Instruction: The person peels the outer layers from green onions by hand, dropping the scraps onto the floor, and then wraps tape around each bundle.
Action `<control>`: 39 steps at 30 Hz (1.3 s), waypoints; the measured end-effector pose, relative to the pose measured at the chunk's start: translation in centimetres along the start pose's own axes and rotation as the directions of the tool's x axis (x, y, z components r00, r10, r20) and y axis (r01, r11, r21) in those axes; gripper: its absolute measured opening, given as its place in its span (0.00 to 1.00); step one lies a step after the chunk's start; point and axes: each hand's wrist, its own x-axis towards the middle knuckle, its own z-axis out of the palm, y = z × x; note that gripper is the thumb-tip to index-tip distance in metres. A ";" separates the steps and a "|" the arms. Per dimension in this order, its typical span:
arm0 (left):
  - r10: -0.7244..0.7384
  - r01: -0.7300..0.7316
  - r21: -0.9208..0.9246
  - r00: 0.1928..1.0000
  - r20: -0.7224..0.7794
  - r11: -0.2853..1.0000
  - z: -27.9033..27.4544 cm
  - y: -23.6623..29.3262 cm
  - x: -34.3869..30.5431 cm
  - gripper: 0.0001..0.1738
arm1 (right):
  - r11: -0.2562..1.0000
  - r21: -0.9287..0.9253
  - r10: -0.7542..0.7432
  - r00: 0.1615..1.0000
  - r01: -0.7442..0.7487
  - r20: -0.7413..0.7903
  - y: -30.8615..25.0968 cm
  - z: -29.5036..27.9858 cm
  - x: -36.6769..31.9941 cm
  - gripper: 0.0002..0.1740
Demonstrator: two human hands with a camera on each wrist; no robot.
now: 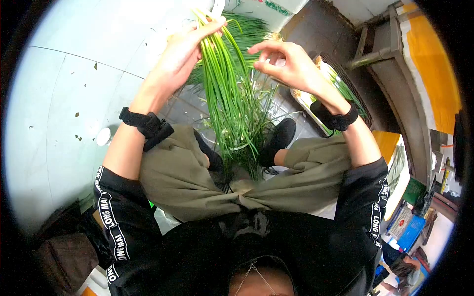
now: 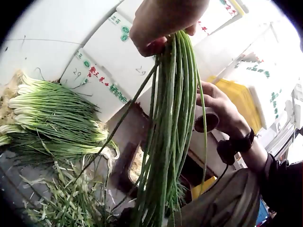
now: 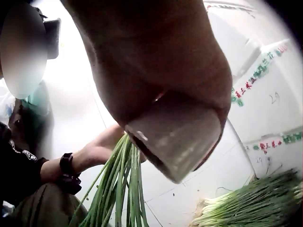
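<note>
My left hand [image 1: 180,58] grips a bunch of spring onions [image 1: 221,86] near its pale end, in front of my knees. The long green leaves hang down towards my shoes. To its right is my right hand [image 1: 294,66], apart from the bunch, with bent fingers. It holds a pale, glossy, tube-like thing [image 3: 180,135], which shows a dark round opening in the left wrist view; I cannot tell exactly what it is. In the right wrist view, the hand covers part of this thing, and the bunch hangs beyond it.
A pile of spring onions [image 2: 52,113] lies on the floor beside white foam boxes [image 2: 111,45]. Loose leaf trimmings [image 2: 66,198] are scattered in front of it. On the right, a dark basket [image 1: 353,89] holds more spring onions, close to a bench frame [image 1: 375,56].
</note>
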 end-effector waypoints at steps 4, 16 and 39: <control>0.000 -0.005 -0.125 0.999 -0.035 0.992 0.0 0.3 0.2 0.17 | 0.997 0.013 0.070 0.995 -0.071 0.065 0.2 0.1 -0.5 0.18; -0.007 0.048 0.149 0.964 -0.264 0.988 -1.7 0.9 0.3 0.20 | 0.885 0.397 0.156 0.958 -0.244 0.243 1.1 0.5 -0.8 0.10; 0.028 -0.014 0.558 0.999 -0.016 0.830 3.0 1.4 -1.2 0.26 | 0.955 0.275 -0.002 0.933 0.107 -0.359 -1.1 1.6 1.5 0.19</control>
